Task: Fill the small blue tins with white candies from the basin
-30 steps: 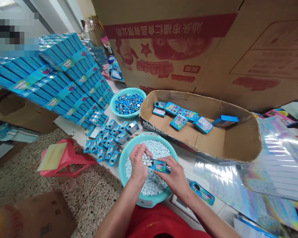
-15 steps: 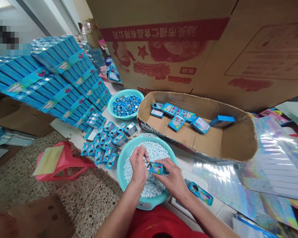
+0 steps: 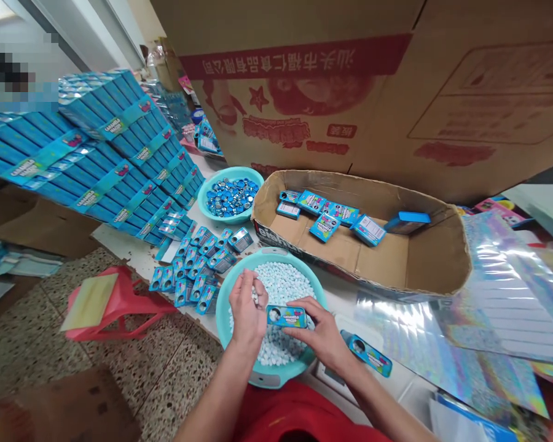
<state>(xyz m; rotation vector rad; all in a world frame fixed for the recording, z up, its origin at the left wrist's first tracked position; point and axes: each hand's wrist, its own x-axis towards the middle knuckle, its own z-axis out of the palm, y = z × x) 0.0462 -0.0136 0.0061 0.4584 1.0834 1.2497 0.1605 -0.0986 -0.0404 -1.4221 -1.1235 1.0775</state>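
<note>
Over the turquoise basin [image 3: 263, 379] of small white candies [image 3: 288, 282], my right hand [image 3: 320, 331] grips a small blue candy box [image 3: 286, 316] at its right end. The box lies level, and white shows in the round hole at its left end. My left hand [image 3: 247, 313] is close by that end, fingers curled in around a few white candies; how many is hidden. Another blue box with a round hole [image 3: 366, 353] lies to the right of my right forearm, on or beside a white scale-like device [image 3: 330, 376] that is partly covered.
A smaller turquoise bowl [image 3: 203, 210] of blue and silver caps stands behind. Several holed blue boxes [image 3: 198, 267] cluster on the left. A cut-down carton [image 3: 424, 264] holds filled-looking blue packs. Stacked display boxes [image 3: 133, 153], a red stool [image 3: 120, 307] and shiny sheets [image 3: 502, 294] surround the table.
Candies heaped at my left fingers by the box hole are mostly out of sight now. My left hand has drawn slightly left, away from the box, and the box has turned more level.
</note>
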